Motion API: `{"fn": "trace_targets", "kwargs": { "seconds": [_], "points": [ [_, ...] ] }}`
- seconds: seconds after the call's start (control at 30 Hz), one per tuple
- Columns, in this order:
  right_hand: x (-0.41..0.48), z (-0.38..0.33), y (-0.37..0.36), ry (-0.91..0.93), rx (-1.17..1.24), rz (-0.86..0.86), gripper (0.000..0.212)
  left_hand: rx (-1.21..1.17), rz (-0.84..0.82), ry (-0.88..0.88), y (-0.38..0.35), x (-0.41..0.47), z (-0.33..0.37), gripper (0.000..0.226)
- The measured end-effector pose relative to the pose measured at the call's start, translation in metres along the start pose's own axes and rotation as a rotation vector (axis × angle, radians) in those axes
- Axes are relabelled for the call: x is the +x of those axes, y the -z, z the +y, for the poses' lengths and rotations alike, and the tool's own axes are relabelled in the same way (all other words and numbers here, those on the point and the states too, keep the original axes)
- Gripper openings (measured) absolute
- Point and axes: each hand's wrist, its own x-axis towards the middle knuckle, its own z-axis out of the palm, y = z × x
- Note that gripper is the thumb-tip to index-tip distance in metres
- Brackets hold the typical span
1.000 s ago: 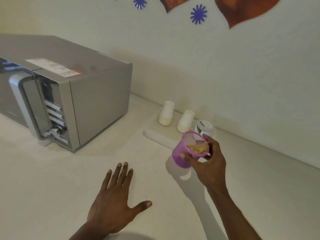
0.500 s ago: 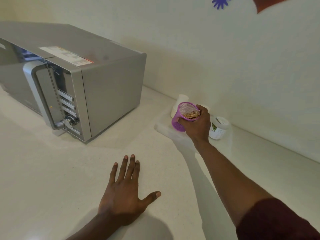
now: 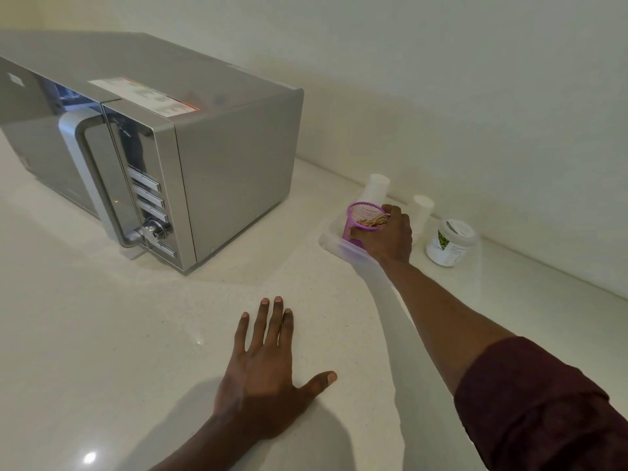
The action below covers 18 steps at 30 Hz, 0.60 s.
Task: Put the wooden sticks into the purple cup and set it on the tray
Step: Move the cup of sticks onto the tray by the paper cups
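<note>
The right hand (image 3: 387,237) is stretched far out over the pale counter (image 3: 102,334) and grips the purple cup (image 3: 362,210), with fingers and thumb curled round its wall just below the rim. The cup has a mesh-patterned wall and its open mouth faces up and a little toward the camera. The wooden sticks (image 3: 373,220) lie bundled inside it, their ends showing at the rim on the side nearest the hand. The cup stands within the outline of the translucent tray (image 3: 334,244), at the tray's near left corner. Its base is hidden behind the hand and the tray wall, so it may be resting on the tray floor, but that cannot be told for certain. Two stacks of white paper cups stand upside down at the far side of the tray, one (image 3: 375,190) just behind the purple cup and the other (image 3: 423,207) behind the hand. A white jar (image 3: 448,243) with a green label stands on the counter just to the right of the tray, close to the wall. The left hand (image 3: 261,372) lies flat on the counter, palm down, with its fingers straight and the thumb spread aside. It holds nothing and is well apart from the tray. A silver microwave (image 3: 204,158) stands on the left of the counter with its door closed. A dark maroon sleeve (image 3: 543,402) covers the right upper arm.
</note>
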Motion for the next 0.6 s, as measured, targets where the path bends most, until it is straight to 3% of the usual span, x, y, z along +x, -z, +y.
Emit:
{"fn": "trace_targets", "kwargs": {
  "seconds": [0.5, 0.6],
  "points": [
    [-0.007, 0.001, 0.003, 0.028, -0.065, -0.046, 0.117, 0.012, -0.038, 0.007, -0.002, 0.002, -0.003, 0.127],
    [-0.02, 0.005, 0.017, 0.145, -0.083, -0.022, 0.114, 0.002, -0.039, 0.015, -0.005, 0.003, -0.001, 0.128]
  ]
}}
